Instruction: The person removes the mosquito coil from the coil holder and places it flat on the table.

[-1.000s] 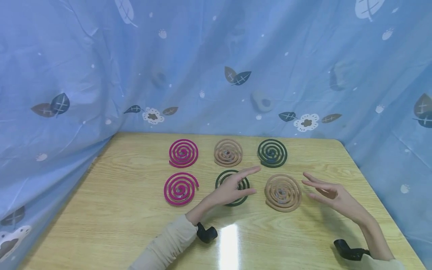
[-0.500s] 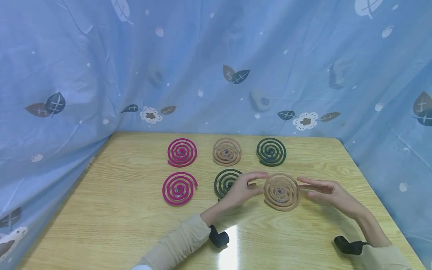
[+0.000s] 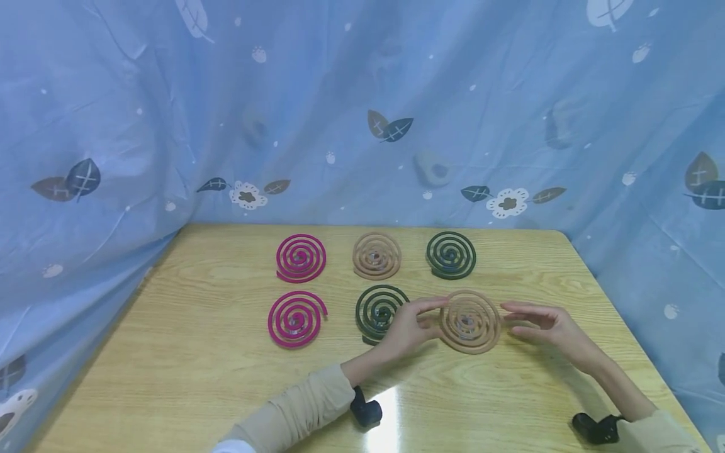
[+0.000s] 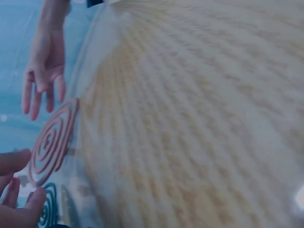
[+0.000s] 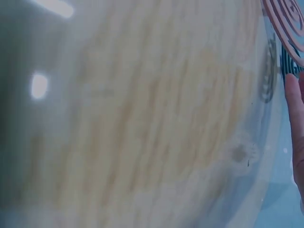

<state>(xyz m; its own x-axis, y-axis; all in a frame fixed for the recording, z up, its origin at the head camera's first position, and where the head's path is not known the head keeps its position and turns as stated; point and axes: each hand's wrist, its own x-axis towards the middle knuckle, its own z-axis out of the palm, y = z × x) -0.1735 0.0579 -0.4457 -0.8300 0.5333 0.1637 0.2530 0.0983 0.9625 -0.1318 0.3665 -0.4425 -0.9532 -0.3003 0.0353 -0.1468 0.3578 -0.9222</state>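
A tan mosquito coil (image 3: 491, 322) lies in the front row at the right, between my two hands. My left hand (image 3: 410, 328) is at its left edge, the fingertips right at the rim and the fingers relaxed. On the opposite side my right hand (image 3: 548, 326) holds its loosely extended fingers close to the right rim. Behind the left hand is a dark green mosquito coil (image 3: 362, 318), partly covered by it. The left wrist view shows the tan coil (image 4: 35, 161) beside the left hand's fingers. Only one long finger (image 5: 295, 114) and part of the coil show clearly in the right wrist view.
A magenta coil (image 3: 273, 321) lies at the front left. The back row has a magenta coil (image 3: 280, 258), a tan coil (image 3: 358, 257) and a dark green coil (image 3: 471, 255). A blue patterned cloth (image 3: 317, 94) hangs behind the wooden table (image 3: 187, 352).
My left hand has moved right, from over the front dark green coil to the tan coil's left rim. The right hand has come left, closer to the same coil's right rim.
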